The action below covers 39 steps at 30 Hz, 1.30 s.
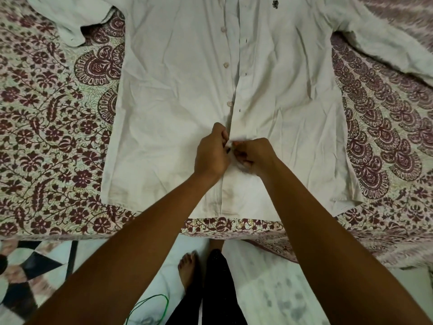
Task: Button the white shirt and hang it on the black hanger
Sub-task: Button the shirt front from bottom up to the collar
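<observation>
White shirt [178, 95] lay spread front-up on the bed [46, 137]. Left hand [212, 152] and right hand [254, 156] pinched its placket [230, 113] low down with curled fingers [223, 136]. Picking the wrong hole would probably skew the front.

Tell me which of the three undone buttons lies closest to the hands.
The lowest button, just above the left hand, which pinches the front edge of the white shirt. The other two lie farther up the front.
</observation>
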{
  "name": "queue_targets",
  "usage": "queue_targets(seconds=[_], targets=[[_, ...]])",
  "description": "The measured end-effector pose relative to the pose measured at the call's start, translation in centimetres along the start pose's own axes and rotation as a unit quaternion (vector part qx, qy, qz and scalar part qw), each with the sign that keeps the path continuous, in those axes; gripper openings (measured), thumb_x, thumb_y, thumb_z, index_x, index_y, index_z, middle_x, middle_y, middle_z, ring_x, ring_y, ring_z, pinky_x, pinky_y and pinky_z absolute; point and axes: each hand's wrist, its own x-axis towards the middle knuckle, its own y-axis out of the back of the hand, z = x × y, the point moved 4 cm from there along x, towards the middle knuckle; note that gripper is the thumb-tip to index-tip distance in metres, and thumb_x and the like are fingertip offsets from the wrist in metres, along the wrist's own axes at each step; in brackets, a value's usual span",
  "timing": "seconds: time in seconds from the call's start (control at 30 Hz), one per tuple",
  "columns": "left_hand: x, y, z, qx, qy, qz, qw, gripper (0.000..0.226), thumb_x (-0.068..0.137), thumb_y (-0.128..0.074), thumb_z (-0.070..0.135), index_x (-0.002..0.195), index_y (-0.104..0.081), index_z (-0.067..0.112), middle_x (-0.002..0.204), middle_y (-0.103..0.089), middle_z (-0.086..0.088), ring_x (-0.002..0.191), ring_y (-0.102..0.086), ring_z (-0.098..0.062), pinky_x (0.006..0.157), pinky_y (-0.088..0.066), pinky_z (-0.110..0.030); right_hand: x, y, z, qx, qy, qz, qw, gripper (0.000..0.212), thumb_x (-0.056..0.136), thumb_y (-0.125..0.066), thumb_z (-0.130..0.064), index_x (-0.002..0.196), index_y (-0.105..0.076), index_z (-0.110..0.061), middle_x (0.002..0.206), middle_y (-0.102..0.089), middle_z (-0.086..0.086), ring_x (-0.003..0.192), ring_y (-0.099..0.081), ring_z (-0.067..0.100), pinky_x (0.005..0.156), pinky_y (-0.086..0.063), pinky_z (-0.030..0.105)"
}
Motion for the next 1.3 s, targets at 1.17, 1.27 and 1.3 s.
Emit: queue_targets(seconds=[1.17,1.27,1.3], targets=[[11.0,0.9,2.4,0.213,0.086,-0.031,0.973,0.019,0.088,-0.05,0.009,0.099,-0.065,0.011,0.104,-0.066,-0.008,0.094,-0.062,-0.025,0.079,-0.05,-0.032,3.7,-1.0,-7.4,-0.338,0.233,0.159,0.898,0.031,0.082,-0.06,-0.034,0.104,-0.059,-0.012,0.102,-0.066,0.005,0.093,-0.063,0.026,0.069,-0.039,0.026],[11.3,0.8,2.7,0.24,0.09,-0.042,0.966,0.019,0.09,-0.05,0.007,0.104,-0.062,0.008,0.108,-0.064,-0.011,0.097,-0.061,-0.027,0.082,-0.051,-0.035,3.6,-1.6,-7.9,-0.367,0.244,0.158,0.883,0.026,0.088,-0.053,-0.028,0.107,-0.056,-0.011,0.105,-0.063,0.007,0.096,-0.061,0.027,0.069,-0.036,0.026],[11.3,0.7,2.7,0.231,0.096,-0.046,0.967,0.019,0.09,-0.05,0.007,0.104,-0.062,0.007,0.108,-0.064,-0.011,0.097,-0.061,-0.027,0.082,-0.051,-0.034,3.6,-1.8,-8.2,-0.371,0.245,0.159,0.882,0.024,0.089,-0.051,-0.025,0.107,-0.057,-0.01,0.106,-0.062,0.007,0.096,-0.06,0.027,0.069,-0.036,0.026]])
